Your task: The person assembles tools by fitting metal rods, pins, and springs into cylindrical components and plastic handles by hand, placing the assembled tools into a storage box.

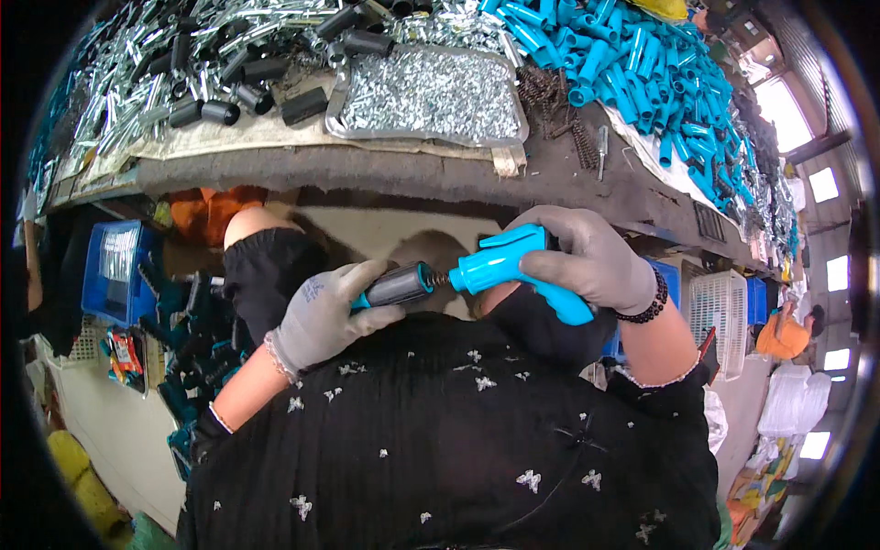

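My left hand point(316, 316), in a grey glove, is closed around a black cylindrical grip point(401, 285) with turquoise ends. My right hand point(600, 261), also gloved in grey, grips a turquoise pistol-shaped plastic housing point(500, 261) between thumb and fingers. A short dark coil spring point(441, 279) bridges the gap between the grip and the housing, roughly in line with both. Its ends are hidden inside the two parts. Both pieces are held in the air above my lap, in front of the workbench point(302, 174).
On the bench lie a tray point(431, 139) of small metal parts, loose black cylinders point(220, 112), dark springs point(573, 124) and a heap of turquoise housings point(642, 64). A blue crate point(92, 284) stands low at left, a white basket point(724, 316) at right.
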A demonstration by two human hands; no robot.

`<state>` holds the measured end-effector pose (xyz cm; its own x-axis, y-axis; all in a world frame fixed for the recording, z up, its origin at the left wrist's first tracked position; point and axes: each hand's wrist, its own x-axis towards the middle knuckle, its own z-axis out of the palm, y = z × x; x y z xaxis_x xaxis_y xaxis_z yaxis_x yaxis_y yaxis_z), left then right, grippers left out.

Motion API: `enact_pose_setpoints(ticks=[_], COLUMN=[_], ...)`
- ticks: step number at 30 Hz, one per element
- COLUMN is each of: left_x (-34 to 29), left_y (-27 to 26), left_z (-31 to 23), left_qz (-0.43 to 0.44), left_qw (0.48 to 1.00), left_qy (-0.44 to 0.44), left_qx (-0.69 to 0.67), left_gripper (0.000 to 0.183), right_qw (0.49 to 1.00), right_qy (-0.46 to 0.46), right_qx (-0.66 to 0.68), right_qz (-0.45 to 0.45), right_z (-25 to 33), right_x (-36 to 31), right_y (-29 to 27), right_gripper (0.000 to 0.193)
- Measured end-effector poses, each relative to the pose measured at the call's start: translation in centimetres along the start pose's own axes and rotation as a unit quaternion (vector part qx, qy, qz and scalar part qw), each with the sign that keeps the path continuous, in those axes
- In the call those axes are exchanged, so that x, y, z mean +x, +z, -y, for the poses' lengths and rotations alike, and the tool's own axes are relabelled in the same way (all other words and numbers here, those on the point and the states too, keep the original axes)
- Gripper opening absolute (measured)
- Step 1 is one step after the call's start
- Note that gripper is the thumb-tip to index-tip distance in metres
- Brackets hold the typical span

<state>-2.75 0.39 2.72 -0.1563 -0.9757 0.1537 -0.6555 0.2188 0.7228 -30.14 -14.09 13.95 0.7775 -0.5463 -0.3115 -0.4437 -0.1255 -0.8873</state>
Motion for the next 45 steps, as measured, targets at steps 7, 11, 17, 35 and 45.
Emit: enact_pose_setpoints(ticks=[7, 11, 17, 35, 45], left_x=[-1.0, -1.4, -1.9, -1.6, -0.1], left_y=[-1.7, -1.9, -0.4, -0.2, 0.5], left_z=[-1.4, -1.7, -3.5, -1.2, 1.1], left_qz=[0.217, 0.331, 0.063, 0.078, 0.139], left_qw=[0.947, 0.878, 0.994, 0.995, 0.967], left_qy=[-0.113, -0.203, -0.038, -0.031, -0.073], left_qx=[-0.208, -0.281, 0.075, -0.061, -0.199], left_gripper=[0.038, 0.037, 0.056, 0.05, 0.053], right_qw=[0.777, 0.718, 0.991, 0.922, 0.892], right_qy=[-0.365, -0.408, -0.067, -0.29, -0.449], right_qx=[-0.512, -0.562, -0.007, -0.112, 0.012], right_qz=[0.017, 0.052, 0.113, -0.231, -0.044], right_z=[-0.3, -0.4, -3.2, -8.7, -2.4], right_x=[0.2, -0.1, 0.0, 0.3, 0.6], right_y=[1.4, 1.4, 2.2, 2.8, 2.4], right_gripper=[0.042, 0.039, 0.044, 0.037, 0.03])
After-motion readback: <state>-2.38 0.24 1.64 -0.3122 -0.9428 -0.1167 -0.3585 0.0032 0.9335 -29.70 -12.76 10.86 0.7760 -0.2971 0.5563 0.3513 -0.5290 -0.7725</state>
